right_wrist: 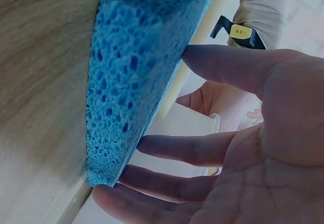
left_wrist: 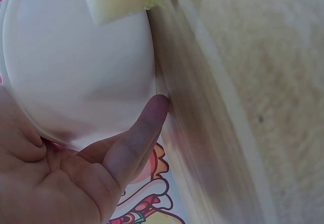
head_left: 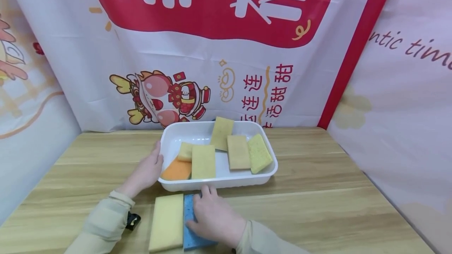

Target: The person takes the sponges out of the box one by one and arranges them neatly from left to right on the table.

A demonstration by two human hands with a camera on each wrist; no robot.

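Note:
My left hand (head_left: 149,169) holds the left end of a white plastic tray (head_left: 226,184). In the left wrist view the thumb is at the rim and the fingers lie along the tray's outer wall (left_wrist: 91,57). Just in front of the tray, my right hand (head_left: 216,215) reaches over a blue sponge (head_left: 190,241) lying flat on the table. Seen from the right wrist, its thumb and fingertips touch the upper face of the porous blue sponge (right_wrist: 126,77), with the fingers nearly straight. A pale yellow sponge (head_left: 166,222) lies directly left of the blue one.
Inside the tray are an orange sponge (head_left: 177,169), a tan sponge (head_left: 239,152), a speckled yellow sponge (head_left: 259,153) and several other yellowish ones, one leaning on the back rim. The wooden table (head_left: 318,199) meets a printed cloth backdrop (head_left: 95,69) behind the tray.

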